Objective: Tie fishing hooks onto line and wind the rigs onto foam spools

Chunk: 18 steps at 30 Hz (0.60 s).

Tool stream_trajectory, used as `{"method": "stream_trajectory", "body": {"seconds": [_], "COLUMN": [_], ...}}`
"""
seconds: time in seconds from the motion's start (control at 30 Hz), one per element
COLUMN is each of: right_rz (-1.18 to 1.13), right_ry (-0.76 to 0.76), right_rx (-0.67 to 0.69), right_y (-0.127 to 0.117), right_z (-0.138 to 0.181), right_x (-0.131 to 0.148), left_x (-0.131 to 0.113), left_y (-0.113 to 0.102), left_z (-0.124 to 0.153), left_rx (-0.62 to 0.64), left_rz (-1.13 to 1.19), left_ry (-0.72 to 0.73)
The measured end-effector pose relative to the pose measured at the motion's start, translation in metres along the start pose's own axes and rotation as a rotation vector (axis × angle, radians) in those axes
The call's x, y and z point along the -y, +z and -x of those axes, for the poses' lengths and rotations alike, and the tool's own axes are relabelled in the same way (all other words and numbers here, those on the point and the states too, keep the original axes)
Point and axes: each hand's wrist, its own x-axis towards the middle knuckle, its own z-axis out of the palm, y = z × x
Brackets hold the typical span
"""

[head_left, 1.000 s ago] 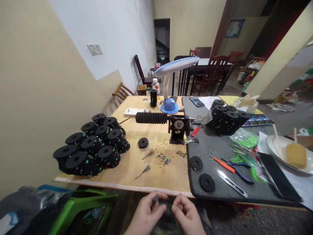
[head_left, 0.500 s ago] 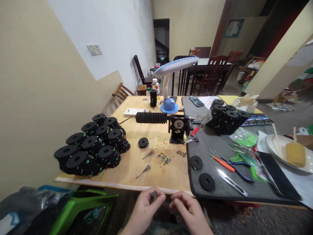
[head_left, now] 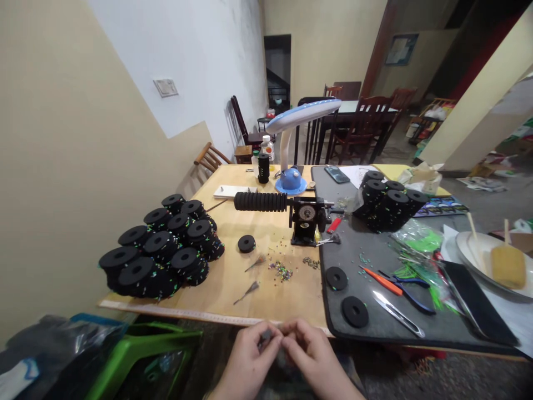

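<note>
Both hands meet just below the table's front edge, fingertips touching. My left hand (head_left: 255, 355) is closed in a pinch, and a small dark grey piece (head_left: 265, 335) shows within its curled fingers; I cannot tell its kind. My right hand (head_left: 308, 355) also pinches, its fingertips against the left ones; anything between them is too small to make out. Beyond the hands lie a heap of tiny coloured beads (head_left: 281, 271), a thin tool with a grey fan-shaped tip (head_left: 247, 292) and a black foam ring (head_left: 246, 243).
A hand-cranked winder (head_left: 307, 216) carries a row of black rings. Stacked bead-dotted rings (head_left: 160, 244) stand left, more (head_left: 387, 203) at right. On the grey mat (head_left: 345, 255) lie an orange-handled tool (head_left: 383, 281), pliers (head_left: 416, 294) and tweezers (head_left: 397, 314). A blue lamp (head_left: 290, 182) stands behind.
My two hands have come together, so that their fingertips, apart before, now touch. The view has shifted slightly; the things on the table lie as before.
</note>
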Motion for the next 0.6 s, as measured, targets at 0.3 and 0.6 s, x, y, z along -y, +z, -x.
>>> {"method": "stream_trajectory", "body": {"seconds": [0.3,0.6], "right_rz": [0.279,-0.223], "right_ry": [-0.096,0.091], "right_rx": [-0.106,-0.176], "right_y": [-0.005,-0.016], "right_z": [0.002,-0.003], "right_x": [-0.007,-0.022], "left_x": [0.0,0.007], "left_y": [-0.007,-0.065], "left_z": [-0.006,-0.053], "left_rx": [-0.018,-0.364], "left_rz": [-0.147,-0.762], "left_ry": [0.054,0.19]}}
